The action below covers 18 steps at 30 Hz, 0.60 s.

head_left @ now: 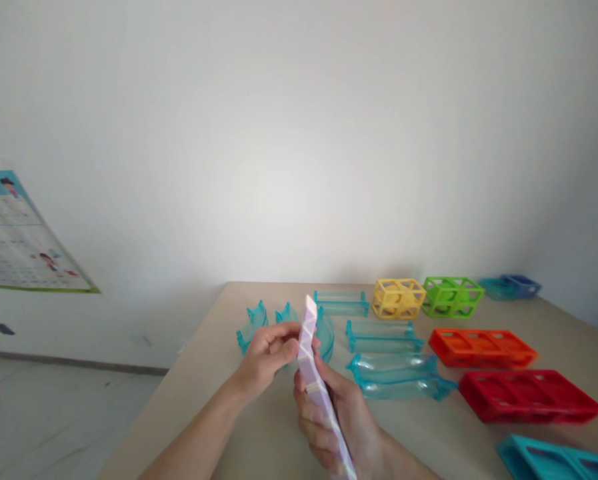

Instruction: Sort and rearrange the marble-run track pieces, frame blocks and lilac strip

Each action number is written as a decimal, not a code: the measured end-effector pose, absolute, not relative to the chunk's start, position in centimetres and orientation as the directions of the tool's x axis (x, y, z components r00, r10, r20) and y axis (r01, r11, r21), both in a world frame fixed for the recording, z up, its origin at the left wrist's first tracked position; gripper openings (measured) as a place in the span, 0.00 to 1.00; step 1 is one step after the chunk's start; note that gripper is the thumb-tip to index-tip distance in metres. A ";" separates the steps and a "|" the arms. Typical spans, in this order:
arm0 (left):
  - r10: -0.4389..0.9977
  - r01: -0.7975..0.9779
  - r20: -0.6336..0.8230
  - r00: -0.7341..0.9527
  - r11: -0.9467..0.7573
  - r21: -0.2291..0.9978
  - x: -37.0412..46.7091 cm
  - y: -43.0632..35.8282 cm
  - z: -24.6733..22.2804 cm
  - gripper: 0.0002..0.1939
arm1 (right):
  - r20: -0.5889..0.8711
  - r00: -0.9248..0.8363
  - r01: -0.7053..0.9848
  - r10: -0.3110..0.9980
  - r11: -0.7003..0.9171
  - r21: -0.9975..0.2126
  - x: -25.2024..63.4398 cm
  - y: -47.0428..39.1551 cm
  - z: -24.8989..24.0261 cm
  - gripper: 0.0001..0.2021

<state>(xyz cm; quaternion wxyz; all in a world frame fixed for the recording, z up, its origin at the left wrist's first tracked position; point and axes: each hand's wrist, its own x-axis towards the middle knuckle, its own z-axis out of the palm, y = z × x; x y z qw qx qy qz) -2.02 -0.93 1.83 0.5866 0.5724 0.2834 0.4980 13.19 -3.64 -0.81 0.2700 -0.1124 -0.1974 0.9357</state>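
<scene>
In the hands, a long, narrow lavender strip with pale zigzag lines (pixel 306 347) is held above the worktop (pixel 203 353). Its lower part is gripped by the closed right hand (pixel 349 407); its upper part is touched by the fingertips of the half-curled left hand (pixel 263 363). Nothing from the worktop is seen joined to it; whether it is complete cannot be told. Its long axis slopes, the upper end pointing up and slightly left. Beyond, clear blue plastic troughs (pixel 393 377), a yellow openwork block (pixel 399 298) and a red openwork frame (pixel 529 397) are laid out separately.
</scene>
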 end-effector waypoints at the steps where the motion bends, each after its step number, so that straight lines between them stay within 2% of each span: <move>1: 0.903 -0.303 0.231 0.363 -0.120 0.945 -2.1 -0.9 2.0 0.19 | -0.060 -0.861 -0.443 0.506 -0.801 -0.403 13.4 -3.6 -0.9 0.20; 4: 0.901 -0.395 0.172 0.399 -0.001 0.919 -2.0 -1.0 2.6 0.17 | 0.064 -0.916 -0.391 0.396 -0.842 -0.371 13.7 -3.6 -1.1 0.19; 8: 0.922 -0.391 0.036 0.386 0.128 0.911 -1.7 -1.2 3.3 0.15 | 0.093 -0.936 -0.347 0.338 -0.856 -0.383 13.6 -3.4 -1.0 0.19; 12: 0.927 -0.333 -0.067 0.370 0.200 0.922 -1.9 -1.2 3.8 0.13 | 0.058 -0.963 -0.265 0.263 -0.883 -0.388 13.6 -3.2 -0.7 0.21; 18: 0.893 -0.183 -0.227 0.389 0.317 0.931 -2.1 -1.3 3.7 0.16 | -0.093 -0.965 -0.184 0.244 -0.889 -0.420 13.7 -3.5 -1.2 0.24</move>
